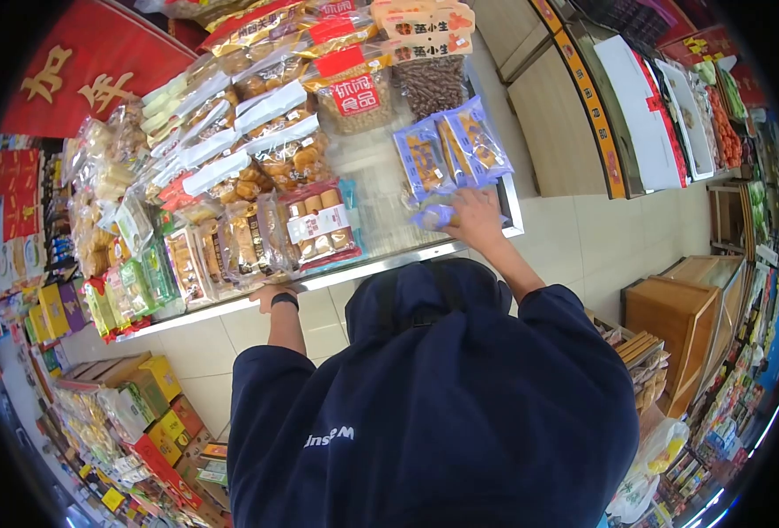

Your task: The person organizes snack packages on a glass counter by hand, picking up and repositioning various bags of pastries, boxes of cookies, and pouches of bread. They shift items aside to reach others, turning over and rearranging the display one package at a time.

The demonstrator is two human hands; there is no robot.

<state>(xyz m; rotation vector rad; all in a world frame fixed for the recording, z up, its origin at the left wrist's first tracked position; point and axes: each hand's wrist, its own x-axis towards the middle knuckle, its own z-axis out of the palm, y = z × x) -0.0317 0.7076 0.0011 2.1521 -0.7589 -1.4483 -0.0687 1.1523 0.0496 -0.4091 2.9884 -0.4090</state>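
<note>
My right hand (pixel 477 216) is at the front right corner of the display table (pixel 367 167), closed on the end of a purple-wrapped snack packet (pixel 433 216). Just beyond it lie similar purple packets (pixel 423 157) with brown pieces showing through clear windows. My left hand (pixel 271 293), with a dark band at the wrist, rests on the table's metal front edge. Its fingers are partly seen, look laid out, and hold nothing visible. Right behind that hand stand packs of long brown pastries (pixel 253 238) and a red-trimmed pack of rolls (pixel 319 224).
Bagged snacks (pixel 350 88) and bread packs (pixel 288 154) crowd the table's left and back. A wooden cabinet (pixel 555 132) stands beyond its right side, a wooden crate (pixel 671 321) further right. Yellow and red boxes (pixel 169 431) are stacked at lower left.
</note>
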